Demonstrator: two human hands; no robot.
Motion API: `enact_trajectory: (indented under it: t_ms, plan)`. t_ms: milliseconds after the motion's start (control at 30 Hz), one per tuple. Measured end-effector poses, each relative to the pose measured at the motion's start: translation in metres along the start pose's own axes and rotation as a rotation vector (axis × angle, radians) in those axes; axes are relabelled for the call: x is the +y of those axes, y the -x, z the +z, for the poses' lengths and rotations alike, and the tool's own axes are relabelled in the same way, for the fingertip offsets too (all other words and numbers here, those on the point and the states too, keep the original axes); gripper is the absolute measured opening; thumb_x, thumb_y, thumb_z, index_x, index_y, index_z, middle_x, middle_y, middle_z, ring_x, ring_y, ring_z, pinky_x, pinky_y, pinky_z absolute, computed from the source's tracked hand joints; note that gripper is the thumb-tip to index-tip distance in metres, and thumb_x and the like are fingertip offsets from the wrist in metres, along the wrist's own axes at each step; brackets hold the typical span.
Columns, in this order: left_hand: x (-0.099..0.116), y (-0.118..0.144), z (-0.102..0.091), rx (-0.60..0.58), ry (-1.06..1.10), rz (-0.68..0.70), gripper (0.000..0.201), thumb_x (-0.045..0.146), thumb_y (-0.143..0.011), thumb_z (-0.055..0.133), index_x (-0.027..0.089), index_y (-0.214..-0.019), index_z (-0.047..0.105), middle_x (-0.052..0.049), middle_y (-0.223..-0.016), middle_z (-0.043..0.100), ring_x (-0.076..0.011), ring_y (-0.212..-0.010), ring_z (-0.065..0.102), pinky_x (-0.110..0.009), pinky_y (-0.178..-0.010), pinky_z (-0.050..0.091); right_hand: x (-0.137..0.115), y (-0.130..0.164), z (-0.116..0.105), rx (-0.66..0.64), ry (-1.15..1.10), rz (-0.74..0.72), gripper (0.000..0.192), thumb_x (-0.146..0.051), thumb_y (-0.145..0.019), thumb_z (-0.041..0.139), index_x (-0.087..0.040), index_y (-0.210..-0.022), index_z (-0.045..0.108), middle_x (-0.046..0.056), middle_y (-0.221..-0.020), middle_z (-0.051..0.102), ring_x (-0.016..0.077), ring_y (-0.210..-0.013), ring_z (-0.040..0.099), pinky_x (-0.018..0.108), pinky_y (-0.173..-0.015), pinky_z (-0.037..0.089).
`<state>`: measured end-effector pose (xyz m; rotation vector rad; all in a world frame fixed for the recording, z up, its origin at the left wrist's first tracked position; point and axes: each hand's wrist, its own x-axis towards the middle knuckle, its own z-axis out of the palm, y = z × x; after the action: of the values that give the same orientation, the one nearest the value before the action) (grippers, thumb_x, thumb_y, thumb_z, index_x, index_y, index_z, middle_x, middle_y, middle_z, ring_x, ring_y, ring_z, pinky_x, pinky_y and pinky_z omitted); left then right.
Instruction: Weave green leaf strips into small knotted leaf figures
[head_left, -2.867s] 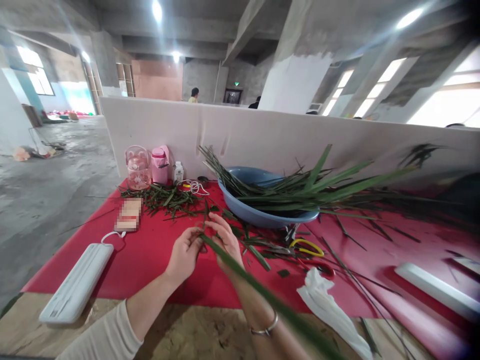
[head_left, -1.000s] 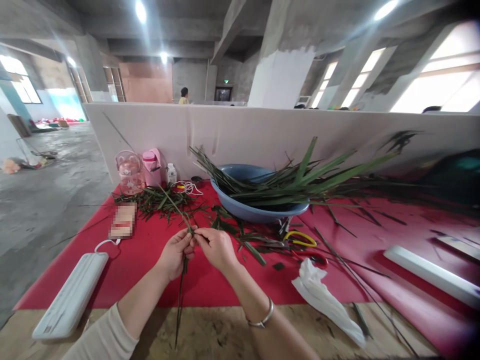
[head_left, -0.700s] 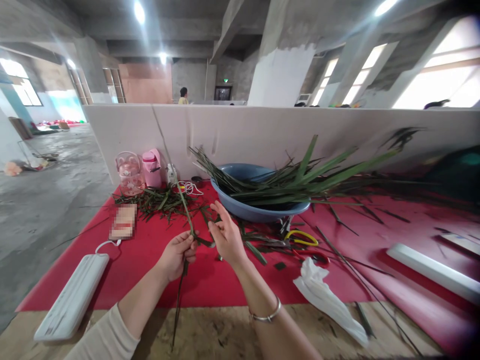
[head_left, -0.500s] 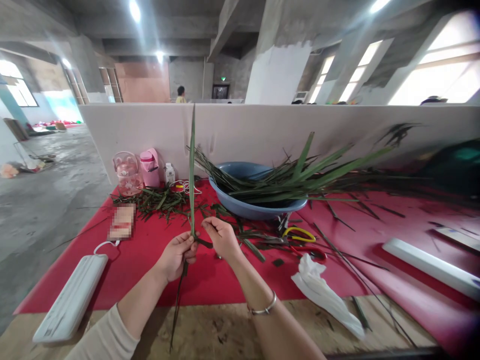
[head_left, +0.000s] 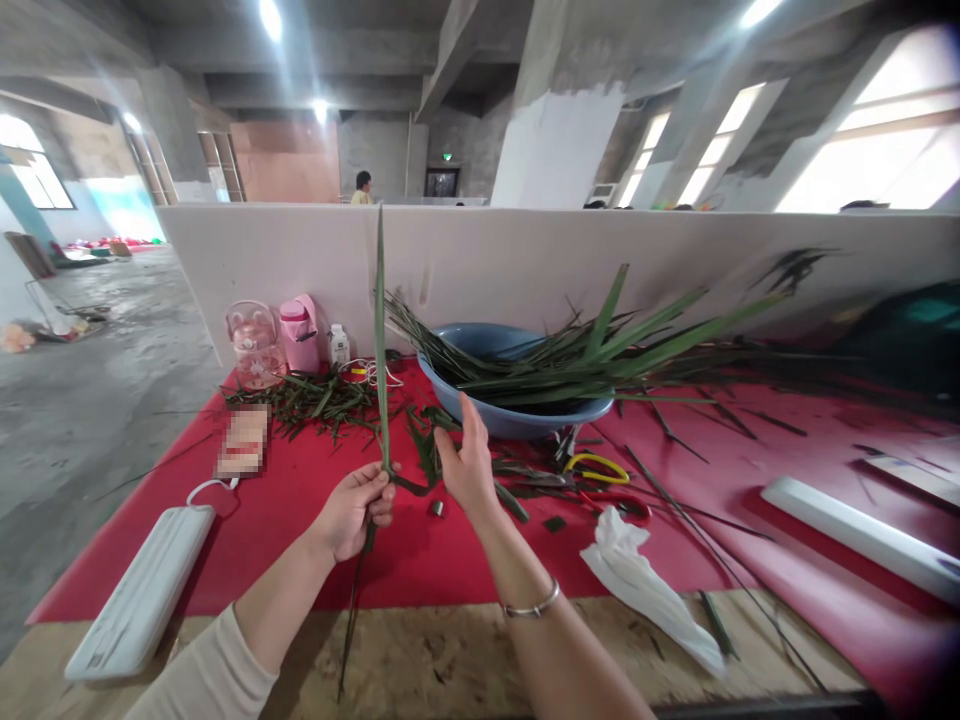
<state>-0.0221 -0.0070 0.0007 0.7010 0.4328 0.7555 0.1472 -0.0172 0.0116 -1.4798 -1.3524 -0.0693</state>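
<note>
The left hand is closed in a pinch around a long green leaf, which stands nearly upright out of the fingers, its tip rising in front of the pale partition wall, while its thin lower end trails down past the wrist over the bare wooden edge of the worktop. A short strip of the same leaf bends off to the right from the pinch towards the right hand, which is held up just beside it with fingers spread and straight, palm turned to the left; whether its thumb touches the strip cannot be told. A silver bracelet sits on the right wrist. Taking the blue basin as the mark: both hands hover over the red cloth in front of and to the left of the basin, which is heaped with long green leaves that spill out to its right. Just in front of the basin lie yellow-handled scissors, and nearer the person a crumpled white cloth. Left of the basin is a scatter of cut leaf scraps, and behind those, against the wall, a pink bottle and a clear jug. Far to the front left of the basin lies a white power strip.
</note>
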Motion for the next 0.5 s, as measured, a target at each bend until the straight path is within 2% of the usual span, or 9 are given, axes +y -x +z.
enact_trajectory:
  t_ms: [67,133,200,267,333,433,500]
  plan:
    - [-0.002,0.000,0.000,-0.030,-0.026,-0.022,0.019,0.022,-0.067,0.064,0.012,-0.082,0.058,0.004,-0.050,0.043,-0.0004,-0.038,0.023,-0.015,-0.039,0.015,-0.014,0.003,-0.001,-0.117,-0.091,-0.119,0.051,-0.033,-0.083,0.037,-0.017,-0.131,0.027,0.012,-0.132,0.036,0.0214,-0.121,0.031,0.039,-0.095,0.031]
    - [-0.003,0.001,0.001,-0.061,-0.046,-0.043,0.018,0.022,-0.067,0.064,0.012,-0.081,0.058,0.004,-0.049,0.043,-0.0005,-0.037,0.022,-0.015,-0.039,0.014,-0.025,0.006,-0.001,-0.243,-0.165,-0.156,0.045,-0.034,-0.084,0.037,-0.018,-0.126,0.034,0.011,-0.122,0.047,0.0203,-0.113,0.042,0.035,-0.090,0.036]
    - [-0.003,0.001,0.002,-0.067,-0.058,-0.056,0.018,0.022,-0.067,0.064,0.012,-0.080,0.058,0.004,-0.049,0.043,-0.0007,-0.037,0.022,-0.015,-0.039,0.014,-0.031,0.008,0.001,-0.326,-0.185,-0.130,0.031,-0.035,-0.084,0.038,-0.016,-0.105,0.053,0.008,-0.094,0.060,0.0179,-0.089,0.055,0.029,-0.078,0.042]
    - [-0.002,0.002,0.002,-0.050,-0.052,-0.048,0.018,0.022,-0.067,0.064,0.012,-0.079,0.058,0.004,-0.048,0.043,-0.0007,-0.037,0.021,-0.015,-0.039,0.014,-0.031,0.009,0.002,-0.362,-0.172,-0.070,0.028,-0.034,-0.084,0.038,-0.016,-0.077,0.059,0.003,-0.067,0.058,0.0141,-0.065,0.054,0.024,-0.064,0.042]
    - [-0.001,0.002,0.002,-0.033,-0.024,-0.027,0.018,0.022,-0.067,0.064,0.012,-0.081,0.058,0.004,-0.049,0.043,-0.0007,-0.038,0.021,-0.015,-0.039,0.015,-0.026,0.008,0.003,-0.334,-0.161,0.008,0.032,-0.035,-0.084,0.038,-0.017,-0.065,0.055,0.000,-0.056,0.052,0.0119,-0.054,0.049,0.022,-0.055,0.040]
    - [0.001,0.002,0.001,-0.029,0.036,-0.003,0.018,0.019,-0.067,0.064,0.012,-0.082,0.059,0.004,-0.051,0.042,-0.0004,-0.039,0.022,-0.014,-0.039,0.016,-0.014,0.004,0.001,-0.163,-0.148,0.173,0.031,-0.037,-0.083,0.037,-0.016,-0.066,0.054,-0.001,-0.052,0.050,0.0116,-0.050,0.047,0.022,-0.051,0.039]
    - [0.002,0.002,0.000,-0.033,0.065,0.006,0.018,0.017,-0.066,0.065,0.012,-0.082,0.058,0.004,-0.053,0.041,-0.0003,-0.041,0.023,-0.013,-0.040,0.017,-0.005,0.001,-0.002,-0.036,-0.127,0.240,0.029,-0.035,-0.083,0.037,-0.015,-0.073,0.056,0.001,-0.058,0.054,0.0134,-0.054,0.050,0.025,-0.055,0.041]
